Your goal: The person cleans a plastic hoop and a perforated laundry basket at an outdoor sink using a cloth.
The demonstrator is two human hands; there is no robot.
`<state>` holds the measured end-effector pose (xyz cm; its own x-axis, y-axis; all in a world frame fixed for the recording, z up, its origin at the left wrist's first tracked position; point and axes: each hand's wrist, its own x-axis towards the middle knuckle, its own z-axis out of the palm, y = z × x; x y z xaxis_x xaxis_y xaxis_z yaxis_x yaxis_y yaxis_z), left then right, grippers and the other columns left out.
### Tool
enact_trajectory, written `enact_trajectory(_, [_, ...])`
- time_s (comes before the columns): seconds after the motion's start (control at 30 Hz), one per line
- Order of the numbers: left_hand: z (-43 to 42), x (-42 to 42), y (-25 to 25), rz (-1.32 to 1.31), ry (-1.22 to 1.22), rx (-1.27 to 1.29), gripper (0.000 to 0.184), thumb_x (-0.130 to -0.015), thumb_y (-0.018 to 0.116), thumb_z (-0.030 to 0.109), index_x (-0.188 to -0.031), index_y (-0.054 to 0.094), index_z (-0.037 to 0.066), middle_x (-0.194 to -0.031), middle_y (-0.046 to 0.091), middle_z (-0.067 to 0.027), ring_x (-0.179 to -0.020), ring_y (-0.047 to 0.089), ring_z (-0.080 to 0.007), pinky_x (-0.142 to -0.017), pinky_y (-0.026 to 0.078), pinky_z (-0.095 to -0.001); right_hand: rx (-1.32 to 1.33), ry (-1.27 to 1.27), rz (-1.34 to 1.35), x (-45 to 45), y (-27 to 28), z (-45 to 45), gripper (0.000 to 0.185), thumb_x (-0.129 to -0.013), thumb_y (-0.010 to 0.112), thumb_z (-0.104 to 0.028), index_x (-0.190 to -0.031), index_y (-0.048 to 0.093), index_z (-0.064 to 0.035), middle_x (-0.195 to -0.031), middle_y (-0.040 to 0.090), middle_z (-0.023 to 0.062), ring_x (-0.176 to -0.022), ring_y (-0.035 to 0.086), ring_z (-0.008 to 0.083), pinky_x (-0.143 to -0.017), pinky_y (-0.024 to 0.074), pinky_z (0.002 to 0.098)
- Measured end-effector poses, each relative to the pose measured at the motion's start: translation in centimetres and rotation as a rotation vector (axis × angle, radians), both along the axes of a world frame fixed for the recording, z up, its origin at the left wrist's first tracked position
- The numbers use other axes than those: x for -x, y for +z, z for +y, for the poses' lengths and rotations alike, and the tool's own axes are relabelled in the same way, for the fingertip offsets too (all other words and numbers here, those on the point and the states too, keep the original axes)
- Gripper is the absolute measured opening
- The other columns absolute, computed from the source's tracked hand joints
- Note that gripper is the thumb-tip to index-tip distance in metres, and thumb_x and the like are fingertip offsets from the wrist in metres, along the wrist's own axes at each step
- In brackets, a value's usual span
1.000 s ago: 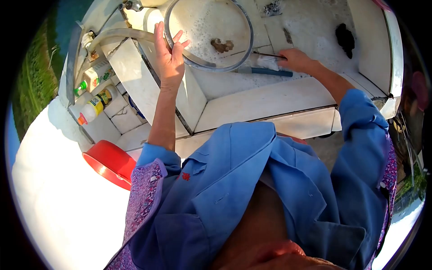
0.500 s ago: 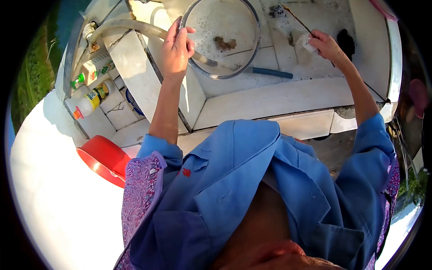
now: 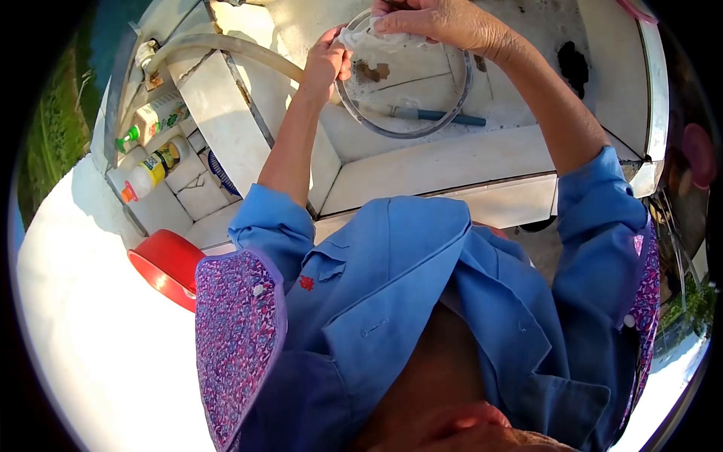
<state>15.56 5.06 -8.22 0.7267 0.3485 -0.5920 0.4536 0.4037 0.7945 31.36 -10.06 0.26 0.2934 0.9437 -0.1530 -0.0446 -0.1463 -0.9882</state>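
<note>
Likely wiping hose (image 3: 263,53), looped over sink (image 3: 452,154). Holding hose in left hand (image 3: 324,68), pinching white rag (image 3: 388,39) near loop top in right hand (image 3: 452,22). Next, likely calls for steady hold, snug rag.

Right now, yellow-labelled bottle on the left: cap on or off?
On. The orange cap covers the narrow end of the yellow-labelled bottle. How tightly it's closed, cannot tell.

The hose (image 3: 252,47) looks smooth translucent plastic, the basin (image 3: 164,265) glossy plastic, the sink (image 3: 444,156) smooth tile, the jacket (image 3: 399,256) matt cloth.
</note>
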Motion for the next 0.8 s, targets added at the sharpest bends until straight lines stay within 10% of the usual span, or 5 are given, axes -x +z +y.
enact_trajectory(0.4, [-1.3, 0.5, -0.4, 0.173, -0.04, 0.046, 0.032, -0.083, 0.049, 0.015, -0.113, 0.047, 0.004, -0.063, 0.039, 0.0033, -0.044, 0.028, -0.0024, -0.037, 0.022, -0.0191, 0.462, -0.342, -0.722, -6.8, -16.1, -0.6, 0.023, -0.077, 0.046, -0.022, -0.079, 0.061, -0.0046, -0.075, 0.058, 0.0219, -0.073, 0.057, 0.0361, -0.065, 0.0448, 0.0423])
enact_trajectory(0.63, [-1.1, 0.4, -0.8, 0.222, -0.014, 0.008, 0.033, -0.083, 0.048, 0.014, -0.113, 0.047, 0.003, -0.065, 0.04, 0.0025, -0.046, 0.03, -0.0032, -0.038, 0.023, -0.0194, 0.348, -0.094, -0.828, -2.6, -7.1, -4.9, 0.02, -0.078, 0.044, -0.017, -0.087, 0.061, -0.0109, -0.076, 0.06, 0.0194, -0.072, 0.058, 0.0363, -0.066, 0.0455, 0.0425])
enact_trajectory(0.7, [-1.2, 0.3, -0.9, 0.225, -0.021, 0.008, 0.033, -0.082, 0.048, 0.015, -0.114, 0.047, 0.003, -0.065, 0.04, 0.0022, -0.046, 0.03, -0.0034, -0.038, 0.023, -0.0195, 0.419, -0.036, -0.919, -1.4, -6.8, -6.0, 0.022, -0.085, 0.046, -0.028, -0.1, 0.059, -0.0183, -0.075, 0.061, 0.003, -0.065, 0.056, 0.017, -0.057, 0.0454, 0.0306])
enact_trajectory(0.8, [-1.2, 0.3, -0.7, 0.238, -0.019, -0.005, 0.034, -0.083, 0.048, 0.015, -0.114, 0.046, 0.003, -0.065, 0.04, 0.0017, -0.045, 0.031, -0.0037, -0.038, 0.024, -0.02, 0.565, 0.065, -0.924, -1.2, -5.6, -6.3, 0.026, -0.088, 0.041, -0.025, -0.11, 0.055, -0.0231, -0.089, 0.062, 0.0076, -0.078, 0.058, 0.0263, -0.07, 0.0467, 0.0372])
